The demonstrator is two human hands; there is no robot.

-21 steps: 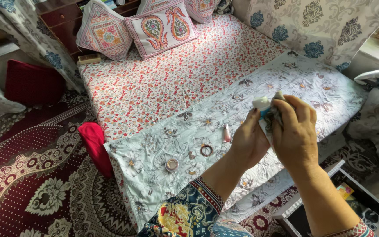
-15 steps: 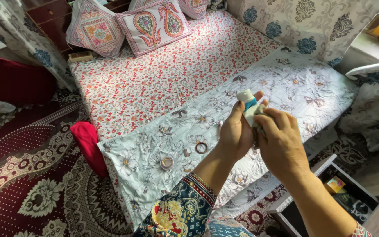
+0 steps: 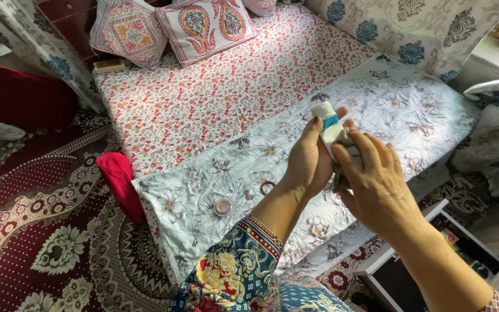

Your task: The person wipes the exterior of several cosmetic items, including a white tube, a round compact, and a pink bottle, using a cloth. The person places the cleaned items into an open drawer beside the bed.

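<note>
Above floral bed (image 3: 203, 110): left hand (image 3: 310, 164) and right hand (image 3: 376, 188), fingers clamped on white tube (image 3: 329, 124); ring (image 3: 268, 187) lying near.

The white tube (image 3: 328, 124) is mostly hidden behind both hands, and the drawer (image 3: 434, 248) runs off-frame.

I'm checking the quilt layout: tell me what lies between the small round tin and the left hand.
In the head view, a brown ring lies on the floral quilt between the round tin and the left hand, close beside the wrist.
</note>
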